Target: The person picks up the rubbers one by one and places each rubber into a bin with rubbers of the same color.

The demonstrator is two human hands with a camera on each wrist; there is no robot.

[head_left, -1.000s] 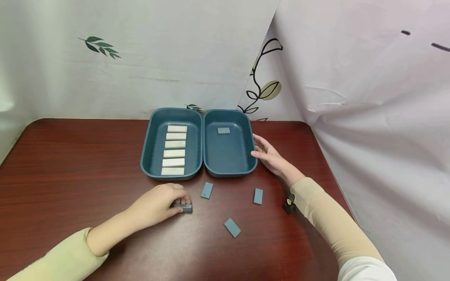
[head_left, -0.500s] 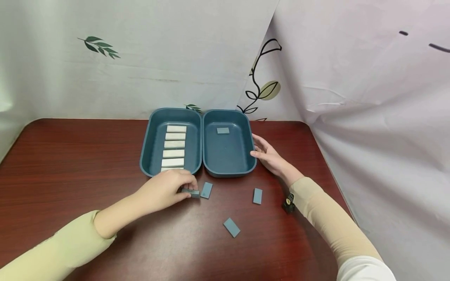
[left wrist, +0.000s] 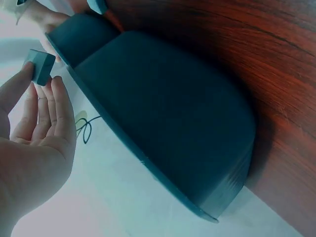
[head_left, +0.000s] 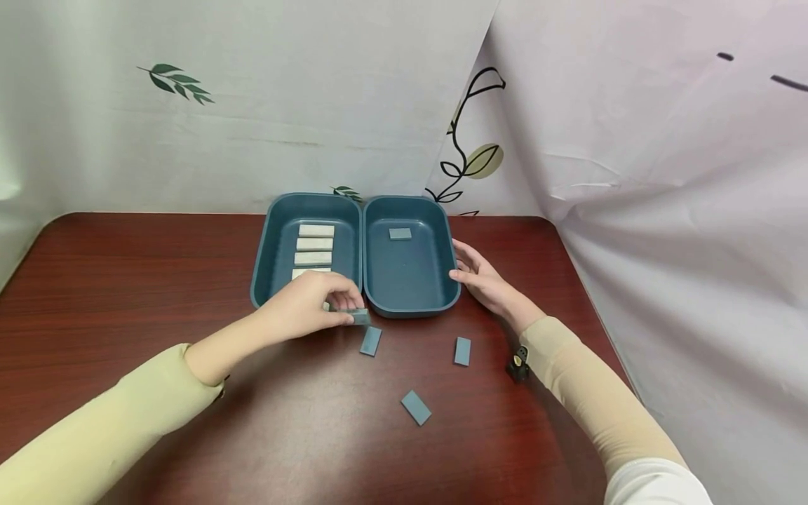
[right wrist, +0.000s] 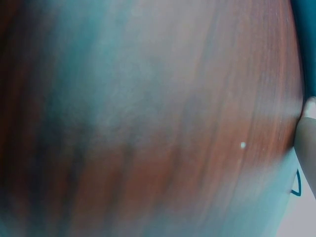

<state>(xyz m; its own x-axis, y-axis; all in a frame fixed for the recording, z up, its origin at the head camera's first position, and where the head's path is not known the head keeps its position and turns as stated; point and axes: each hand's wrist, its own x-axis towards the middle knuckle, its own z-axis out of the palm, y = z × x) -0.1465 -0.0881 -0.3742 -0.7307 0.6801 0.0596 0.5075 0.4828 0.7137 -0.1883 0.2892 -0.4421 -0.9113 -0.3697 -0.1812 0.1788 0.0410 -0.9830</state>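
Observation:
My left hand (head_left: 315, 301) pinches a blue-grey rectangular block (head_left: 360, 317) between thumb and fingertips, in front of the point where two dark blue trays meet. In the left wrist view the block (left wrist: 41, 67) shows one end past the thumb. Part of the left tray (head_left: 260, 270) and some of its white blocks (head_left: 313, 244) are hidden behind this hand. My right hand (head_left: 480, 279) rests at the outer side of the right tray (head_left: 413, 312), its thumb right at the rim and fingers loosely bent. One blue-grey block (head_left: 400, 233) lies inside that tray, toward the back.
On the brown table (head_left: 158, 280) lie three more blue-grey blocks: one near the trays (head_left: 370, 341), a right block (head_left: 463, 351) and a front block (head_left: 416, 407). A pale patterned cloth (head_left: 284, 105) hangs behind the table and along its right side.
My left hand has lifted the blue-grey block and carried it forward and to the right, from the table toward the trays. My right hand has stayed at the right tray.

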